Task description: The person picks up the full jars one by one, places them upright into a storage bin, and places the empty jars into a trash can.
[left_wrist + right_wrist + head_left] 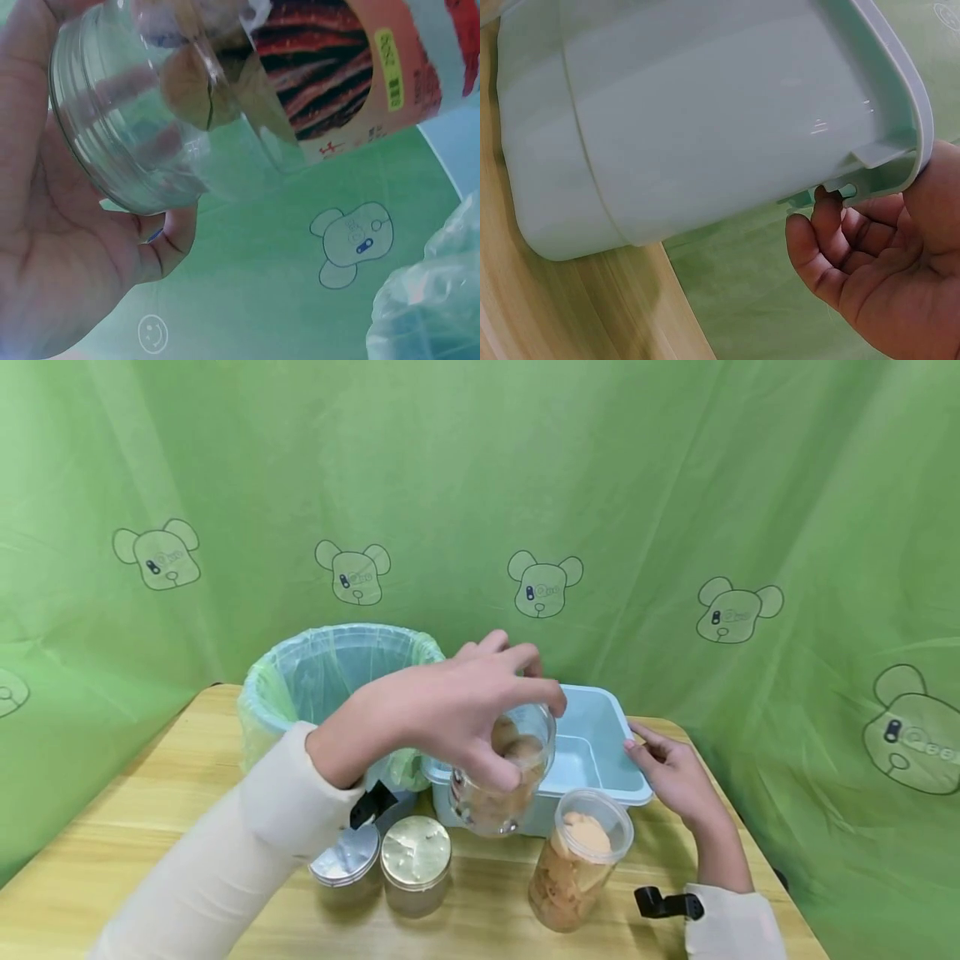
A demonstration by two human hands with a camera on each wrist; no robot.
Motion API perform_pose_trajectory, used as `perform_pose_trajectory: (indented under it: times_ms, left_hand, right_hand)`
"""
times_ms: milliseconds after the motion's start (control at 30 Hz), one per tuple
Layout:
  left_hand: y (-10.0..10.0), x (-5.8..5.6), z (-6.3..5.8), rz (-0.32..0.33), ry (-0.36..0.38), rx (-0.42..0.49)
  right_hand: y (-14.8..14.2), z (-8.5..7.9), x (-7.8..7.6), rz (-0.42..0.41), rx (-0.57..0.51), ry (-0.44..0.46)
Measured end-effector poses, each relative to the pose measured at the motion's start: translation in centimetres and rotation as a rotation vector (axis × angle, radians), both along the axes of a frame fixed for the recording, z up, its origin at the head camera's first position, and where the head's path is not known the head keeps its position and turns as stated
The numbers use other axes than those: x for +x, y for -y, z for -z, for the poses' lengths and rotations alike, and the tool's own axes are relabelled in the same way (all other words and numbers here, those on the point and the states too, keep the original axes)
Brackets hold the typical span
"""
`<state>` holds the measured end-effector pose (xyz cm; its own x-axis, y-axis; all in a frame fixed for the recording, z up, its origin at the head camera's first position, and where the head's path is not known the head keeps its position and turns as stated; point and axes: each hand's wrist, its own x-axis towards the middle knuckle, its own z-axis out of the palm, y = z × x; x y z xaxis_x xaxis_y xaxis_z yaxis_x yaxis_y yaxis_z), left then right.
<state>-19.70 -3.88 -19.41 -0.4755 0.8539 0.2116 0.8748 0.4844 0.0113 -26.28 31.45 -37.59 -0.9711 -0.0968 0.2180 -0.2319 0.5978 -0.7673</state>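
jar label point(367, 90): "250g" | curtain point(247, 277): smiley point(153, 334), other lettering unreadable

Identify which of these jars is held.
The labelled jar, gripped by the left hand; the silver-topped jar, gold-topped jar and orange-filled jar stand on the table.

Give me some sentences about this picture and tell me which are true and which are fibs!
1. The left hand holds a clear jar. True.
2. The right hand holds a spoon. False: it holds the edge of the blue tub.
3. The bin has a thin bag lining it. True.
4. The curtain behind is bright red. False: it is green, with cartoon animal heads on it.
5. Two shiny-topped jars stand on the wooden table. True.
6. The blue tub is round like a ball. False: it has straight sides and rounded corners.
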Motion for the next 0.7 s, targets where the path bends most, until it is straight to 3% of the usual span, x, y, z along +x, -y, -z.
perform_pose_trajectory:
  times_ms: [300, 700]
  left_hand:
    - [-0.6, -2.2, -0.4, -0.111, -0.06, 0.067]
    - [-2.8, -3.5, 2.3, -0.351, -0.168, 0.209]
  right_hand:
    - [-0.1, 0.1, 0.0, 0.004, -0.005, 0.008]
    - [0.0, 0.0, 0.1, 0.007, -0.013, 0.018]
